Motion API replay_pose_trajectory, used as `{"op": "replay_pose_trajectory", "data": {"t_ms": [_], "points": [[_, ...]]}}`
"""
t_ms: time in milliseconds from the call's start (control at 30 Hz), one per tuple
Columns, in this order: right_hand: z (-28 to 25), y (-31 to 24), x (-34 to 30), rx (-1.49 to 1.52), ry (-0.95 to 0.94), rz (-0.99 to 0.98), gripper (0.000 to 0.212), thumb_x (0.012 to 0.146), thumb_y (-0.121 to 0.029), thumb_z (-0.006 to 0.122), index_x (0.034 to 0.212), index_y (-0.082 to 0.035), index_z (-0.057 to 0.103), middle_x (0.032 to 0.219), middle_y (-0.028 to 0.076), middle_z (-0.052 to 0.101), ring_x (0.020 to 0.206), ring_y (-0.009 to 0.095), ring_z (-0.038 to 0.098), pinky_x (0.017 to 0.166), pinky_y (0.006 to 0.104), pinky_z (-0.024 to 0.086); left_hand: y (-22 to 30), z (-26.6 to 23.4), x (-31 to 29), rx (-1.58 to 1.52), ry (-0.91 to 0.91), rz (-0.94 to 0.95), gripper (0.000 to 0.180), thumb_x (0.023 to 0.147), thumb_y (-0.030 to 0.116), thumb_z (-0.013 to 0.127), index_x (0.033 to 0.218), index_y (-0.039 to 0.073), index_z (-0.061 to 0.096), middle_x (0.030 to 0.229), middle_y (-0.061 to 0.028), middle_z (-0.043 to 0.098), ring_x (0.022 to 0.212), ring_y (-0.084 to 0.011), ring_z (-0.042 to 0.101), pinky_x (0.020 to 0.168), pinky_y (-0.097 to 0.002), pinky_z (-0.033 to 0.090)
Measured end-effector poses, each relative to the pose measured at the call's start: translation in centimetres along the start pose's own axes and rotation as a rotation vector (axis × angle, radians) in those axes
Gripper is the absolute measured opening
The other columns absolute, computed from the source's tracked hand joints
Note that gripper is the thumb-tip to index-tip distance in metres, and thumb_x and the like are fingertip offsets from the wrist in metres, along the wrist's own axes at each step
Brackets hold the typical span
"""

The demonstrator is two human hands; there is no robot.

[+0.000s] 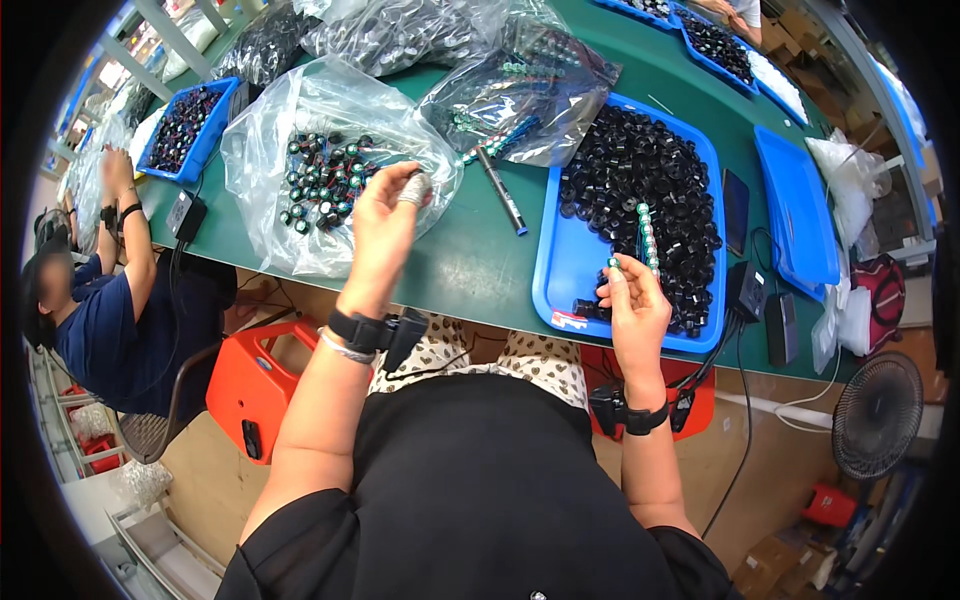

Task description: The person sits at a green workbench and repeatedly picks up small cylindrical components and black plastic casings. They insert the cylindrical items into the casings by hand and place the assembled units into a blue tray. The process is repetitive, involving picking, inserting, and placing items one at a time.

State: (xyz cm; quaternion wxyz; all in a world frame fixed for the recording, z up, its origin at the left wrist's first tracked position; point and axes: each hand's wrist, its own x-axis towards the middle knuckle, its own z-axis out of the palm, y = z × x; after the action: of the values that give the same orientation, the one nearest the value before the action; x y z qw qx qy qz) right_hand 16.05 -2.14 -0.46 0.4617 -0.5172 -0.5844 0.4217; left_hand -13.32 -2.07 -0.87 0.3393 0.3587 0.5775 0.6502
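Above the edge of a clear plastic bag (250, 180), my left hand (382, 225) is raised with its fingers drawn together and a pale wrap on one finger. Whatever those fingers hold, if anything, is too small to make out. My right hand (640, 305) pinches a small round green-and-white part (613, 262) over the near side of a blue tray (545, 270). Many black round caps (630, 150) fill most of that tray. A row of small round parts on green wires (648, 235) lies on the caps. Loose wired round parts (325, 180) are spread on the bag.
A black marker (500, 190) lies on the green table (460, 280) between bag and tray. Behind are dark plastic bags of parts (520, 90). Stacked blue trays (795, 200) and a phone (735, 210) are at right. A co-worker (130, 310) sits at left by another blue bin (190, 130).
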Motion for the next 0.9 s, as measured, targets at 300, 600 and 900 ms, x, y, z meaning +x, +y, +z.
{"op": "replay_pose_trajectory", "data": {"t_ms": [300,600,900], "points": [[0.3,0.4,-0.9,0.053,0.117,-0.135,0.022,0.093,-0.003,0.057,0.114,0.004,0.058,0.09,0.006,0.065,0.073,0.009,0.063,0.059,0.0202,0.05,0.2,-7.3,2.7,0.93,0.33,0.407,0.033,0.077,0.002,0.064,0.11,0.003,0.059,0.099,-0.0141,0.064,0.087,-0.0283,0.062,0.078,-0.0376,0.05],[0.2,1.2,-1.1,-0.093,0.137,-0.223,0.021,0.091,0.0,0.059,0.111,0.004,0.059,0.091,0.008,0.064,0.072,0.011,0.064,0.064,0.0233,0.053,1.1,10.4,-1.7,0.704,-0.53,0.719,0.025,0.079,0.012,0.068,0.103,0.006,0.066,0.102,-0.0101,0.062,0.098,-0.0298,0.055,0.087,-0.0403,0.044],[0.0,1.2,-0.8,-0.114,0.125,-0.317,0.022,0.093,-0.002,0.057,0.114,0.001,0.061,0.095,0.006,0.063,0.073,0.008,0.06,0.059,0.0197,0.047,-1.5,13.9,-1.9,0.856,-0.573,0.742,0.025,0.076,0.011,0.067,0.1,0.006,0.062,0.1,-0.0091,0.062,0.095,-0.0304,0.056,0.08,-0.0411,0.041]]}}
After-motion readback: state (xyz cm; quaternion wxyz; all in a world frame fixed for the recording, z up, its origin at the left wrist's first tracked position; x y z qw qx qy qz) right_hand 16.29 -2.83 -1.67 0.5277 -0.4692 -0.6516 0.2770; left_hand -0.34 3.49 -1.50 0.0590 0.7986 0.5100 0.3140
